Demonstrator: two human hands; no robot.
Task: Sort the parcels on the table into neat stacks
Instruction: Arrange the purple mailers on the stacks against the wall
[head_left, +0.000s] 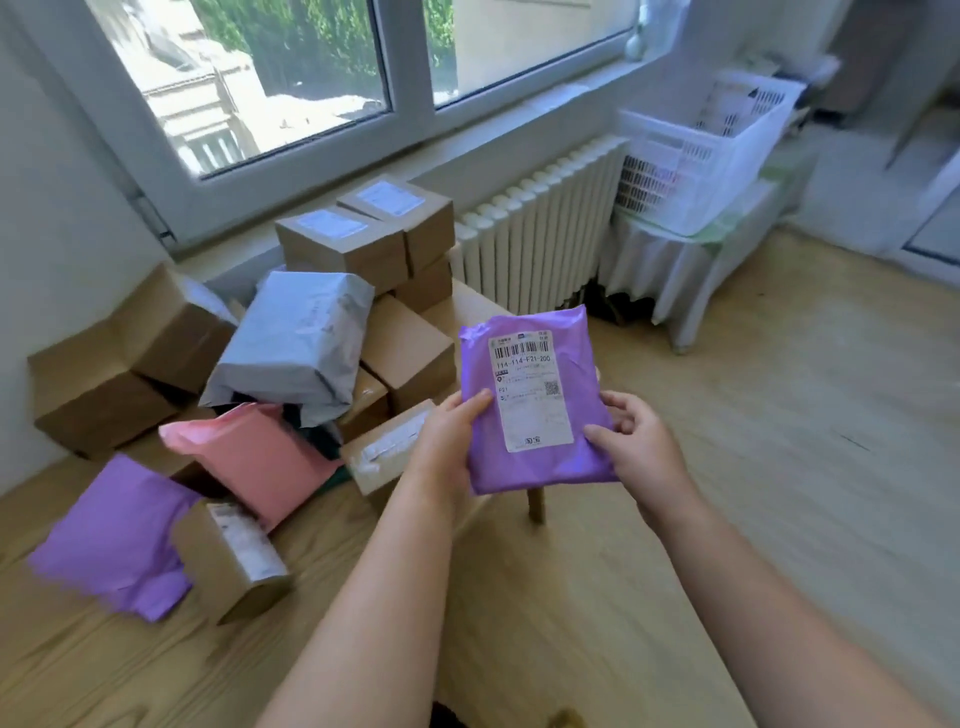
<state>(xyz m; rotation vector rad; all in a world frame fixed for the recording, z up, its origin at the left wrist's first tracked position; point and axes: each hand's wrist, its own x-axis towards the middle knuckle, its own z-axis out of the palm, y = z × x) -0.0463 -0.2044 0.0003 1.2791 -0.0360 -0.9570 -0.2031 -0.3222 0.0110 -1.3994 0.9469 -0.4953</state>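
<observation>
Above table (363, 649), both hands gripping purple parcel (535, 405)

I had just the one view, a wide-angle camera worn on the person's head. It faced forward and down over the wooden table (114, 675), near enough that the purple parcel (540, 467) held between the left hand (447, 439) and right hand (644, 441) sat mid-frame, with the window (291, 73) bending across the top.

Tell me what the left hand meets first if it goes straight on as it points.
The purple parcel it already grips; the left hand points into it. Beyond that, probably the radiator, though depth is unclear.
</observation>
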